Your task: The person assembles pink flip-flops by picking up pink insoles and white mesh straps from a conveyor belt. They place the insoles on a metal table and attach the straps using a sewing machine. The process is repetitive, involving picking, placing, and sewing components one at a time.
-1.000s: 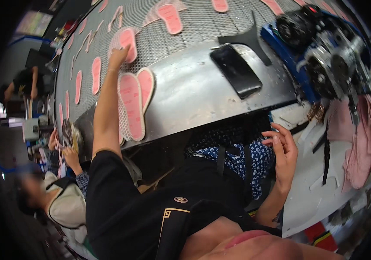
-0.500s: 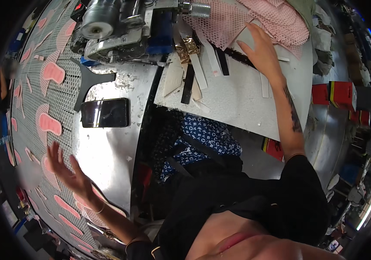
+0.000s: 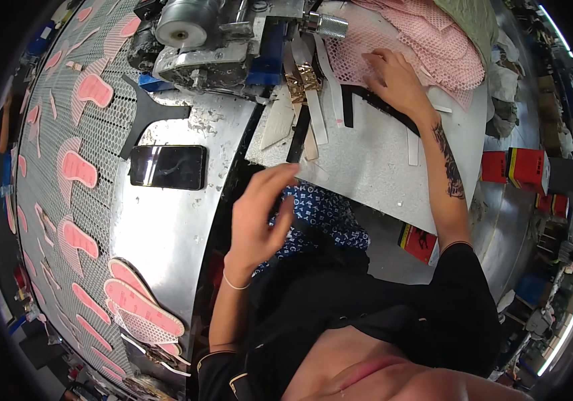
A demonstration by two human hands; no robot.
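Observation:
My left hand (image 3: pixel 260 217) hangs over the gap in front of the table, its fingers loosely bent and apart, with nothing in it. My right hand (image 3: pixel 397 87) reaches over the near edge of the pink mesh (image 3: pixel 347 50), fingers spread and thumb apart. Whether its fingertips touch the mesh is hard to tell. Beneath and beside that hand runs a black strip (image 3: pixel 383 107). Several white strips (image 3: pixel 316 117) and a gold-wrapped bundle (image 3: pixel 305 80) lie to its left on the pale worktable (image 3: pixel 367 167).
A machine with a metal roller (image 3: pixel 183 30) stands at the back. Left of the gap, a metal table holds a phone (image 3: pixel 167 167), a dark forked piece (image 3: pixel 143 117) and stacked pink insoles (image 3: pixel 143 304). Farther left, a mesh conveyor (image 3: pixel 102 160) carries pink insoles (image 3: pixel 79 168).
My left hand has swung right, from beside the conveyor to over the gap. The right hand has shifted slightly down, its fingers more bent. The stacked insoles have come into fuller view.

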